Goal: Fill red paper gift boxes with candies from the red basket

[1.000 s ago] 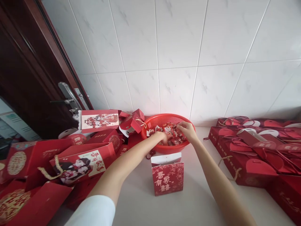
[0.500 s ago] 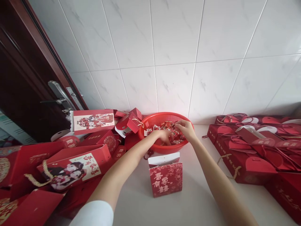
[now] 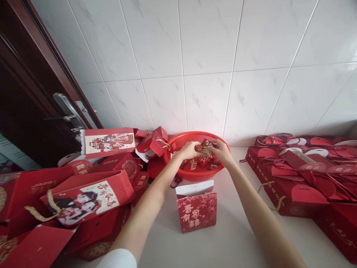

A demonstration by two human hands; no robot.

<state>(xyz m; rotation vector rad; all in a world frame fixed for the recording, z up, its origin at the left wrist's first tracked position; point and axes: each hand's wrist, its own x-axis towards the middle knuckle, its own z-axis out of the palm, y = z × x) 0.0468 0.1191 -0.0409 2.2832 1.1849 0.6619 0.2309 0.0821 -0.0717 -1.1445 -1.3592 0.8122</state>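
Both hands are over a red plastic basket (image 3: pixel 178 140) of small wrapped candies (image 3: pixel 193 164) by the wall. My left hand (image 3: pixel 190 150) closes its fingers around some candies on the basket's left side. From the right, my right hand (image 3: pixel 222 152) grips candies too, thumb and fingers pressed towards the left hand. Between the hands shows a small bunch of red and gold wrapped candies (image 3: pixel 205 149). A small red gift box (image 3: pixel 197 212) with white lettering stands upright on the white counter (image 3: pixel 234 230) in front of the basket, its top open.
Red gift boxes (image 3: pixel 89 199) with rope handles lie heaped on the left. Rows of closed red boxes (image 3: pixel 290 186) fill the right side. A white tiled wall (image 3: pixel 206 100) rises behind, with a dark door (image 3: pixel 36 85) at the left.
My left hand has risen from deep among the candies. My right hand has come slightly lower and inward, and candies now show gathered between both hands.
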